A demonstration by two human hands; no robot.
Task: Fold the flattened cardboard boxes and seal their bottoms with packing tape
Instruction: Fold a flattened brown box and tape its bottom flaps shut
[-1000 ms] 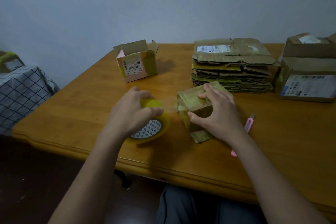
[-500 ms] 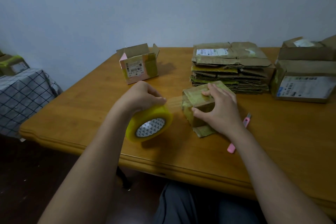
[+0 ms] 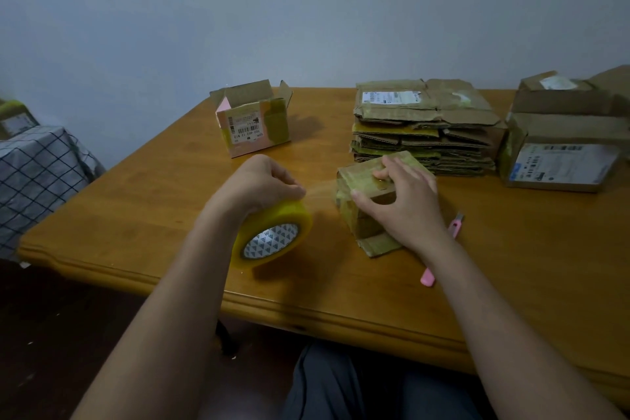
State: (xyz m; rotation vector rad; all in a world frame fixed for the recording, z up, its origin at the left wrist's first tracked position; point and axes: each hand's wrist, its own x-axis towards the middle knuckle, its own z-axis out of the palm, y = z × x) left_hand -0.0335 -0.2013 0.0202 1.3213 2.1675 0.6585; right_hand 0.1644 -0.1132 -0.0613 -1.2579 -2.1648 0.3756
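Observation:
A small folded cardboard box (image 3: 358, 181) stands bottom-up in the middle of the wooden table (image 3: 511, 266). My right hand (image 3: 405, 204) presses down on its top and front, fingers spread over the flaps. My left hand (image 3: 262, 184) grips a yellow roll of packing tape (image 3: 272, 237) just left of the box. A clear strip of tape (image 3: 320, 188) stretches from the roll to the box's top edge. Behind the box lies a stack of flattened cardboard boxes (image 3: 426, 126).
A pink box cutter (image 3: 443, 249) lies under my right forearm. An open, folded small box with a label (image 3: 254, 119) stands at the back left. Larger boxes (image 3: 562, 140) sit at the right. A checked cloth (image 3: 34, 174) covers something left of the table.
My left hand has lifted the tape roll off the table and pulled it left, drawing a strip of tape out from the box. My right hand stays on the box.

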